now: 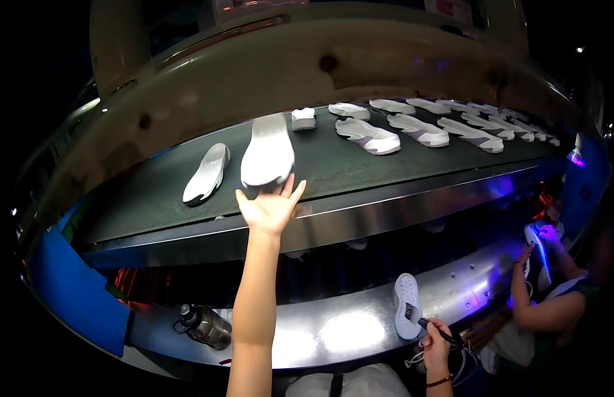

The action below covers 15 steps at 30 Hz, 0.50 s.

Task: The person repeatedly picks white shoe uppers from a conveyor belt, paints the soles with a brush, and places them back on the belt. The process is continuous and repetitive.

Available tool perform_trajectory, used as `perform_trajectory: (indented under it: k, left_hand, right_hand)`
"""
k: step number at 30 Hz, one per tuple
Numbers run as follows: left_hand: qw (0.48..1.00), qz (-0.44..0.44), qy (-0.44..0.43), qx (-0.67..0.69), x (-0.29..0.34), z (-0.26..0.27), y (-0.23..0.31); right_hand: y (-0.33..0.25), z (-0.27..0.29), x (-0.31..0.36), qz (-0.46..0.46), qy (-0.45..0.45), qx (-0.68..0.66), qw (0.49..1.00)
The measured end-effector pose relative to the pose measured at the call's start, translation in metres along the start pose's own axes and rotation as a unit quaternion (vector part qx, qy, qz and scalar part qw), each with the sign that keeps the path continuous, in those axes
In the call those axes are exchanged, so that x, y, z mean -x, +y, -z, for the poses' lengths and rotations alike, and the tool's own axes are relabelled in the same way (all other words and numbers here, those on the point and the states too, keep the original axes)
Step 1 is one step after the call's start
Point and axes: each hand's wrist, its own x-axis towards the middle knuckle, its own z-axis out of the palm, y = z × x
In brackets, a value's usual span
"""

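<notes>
My left hand (270,210) reaches over the dark conveyor belt (161,188), palm up and thumb and outer fingers apart. Its middle fingers pass under the near end of a white shoe sole (267,155), which looks raised and tilted off the belt; the grip is partly hidden. At the lower right, my right hand (437,337) pinches the black handle of a brush (441,333). The brush's dark tip touches another white shoe sole (406,294), lying on the shiny metal ledge. To the left of the raised sole, a single sole (207,175) lies on the belt.
Several white and purple soles (369,137) lie along the belt to the right. A curved machine hood (241,79) overhangs the belt. A dark bottle (204,325) stands on the metal ledge (300,337). At the right, a co-worker's hands hold a sole (539,248) under purple light.
</notes>
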Motion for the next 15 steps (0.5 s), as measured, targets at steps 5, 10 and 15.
perform_trajectory:
  k: [5,10,15]
  left_hand:
    - [0.992,0.014,0.103,-0.072,-0.013,0.0,-0.012]
    - [0.973,0.052,0.066,-0.215,-0.019,0.0,-0.014]
    - [0.899,0.045,-0.013,-0.435,-0.023,0.008,-0.013]
  right_hand:
    - [0.005,0.012,0.0,0.004,0.029,-0.004,1.0]
    - [0.005,0.01,-0.004,-0.012,0.017,0.007,1.0]
    - [0.005,0.004,-0.004,-0.012,-0.007,0.011,1.0]
